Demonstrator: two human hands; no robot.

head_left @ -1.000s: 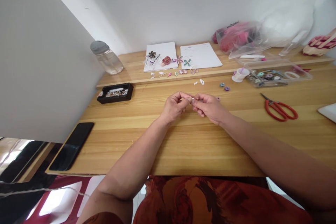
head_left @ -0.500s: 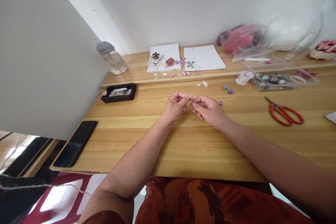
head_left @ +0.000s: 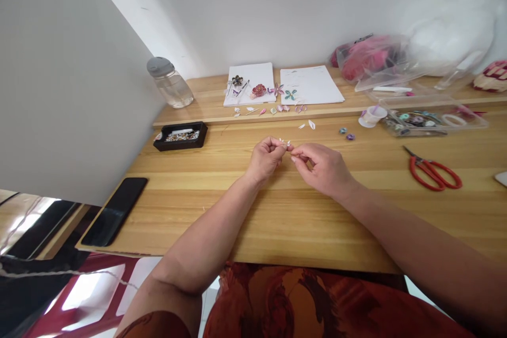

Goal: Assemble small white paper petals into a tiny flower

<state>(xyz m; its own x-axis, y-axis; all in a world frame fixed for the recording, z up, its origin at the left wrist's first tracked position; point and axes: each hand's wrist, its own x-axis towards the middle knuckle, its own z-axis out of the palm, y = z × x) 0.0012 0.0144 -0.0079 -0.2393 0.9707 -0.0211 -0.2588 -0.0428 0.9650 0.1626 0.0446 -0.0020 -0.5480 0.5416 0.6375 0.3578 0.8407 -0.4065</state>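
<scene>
Over the middle of the desk, my left hand (head_left: pixel 266 161) pinches a tiny piece with white petal-like tips (head_left: pixel 289 143) between thumb and fingers. Close to its right, my right hand (head_left: pixel 325 169) has its thumb and fingertips drawn together at that piece; whatever lies between them is too small to make out. Beyond the hands lie loose white petals (head_left: pixel 311 124). Two small spools, one teal (head_left: pixel 343 130) and one purple (head_left: pixel 350 137), sit to the right.
Red-handled scissors (head_left: pixel 433 171) lie at right, below a clear box of beads (head_left: pixel 447 122) and a white spool (head_left: pixel 372 115). A phone (head_left: pixel 114 212), black bead tray (head_left: pixel 181 142) and bottle (head_left: pixel 170 83) stand left. Papers (head_left: pixel 317 84) with flower pieces (head_left: pixel 259 90) occupy the shelf.
My right hand has turned slightly and come over more, hiding the small pink item behind it. White tips now show more clearly above my left fingertips. The view has shifted slightly.
</scene>
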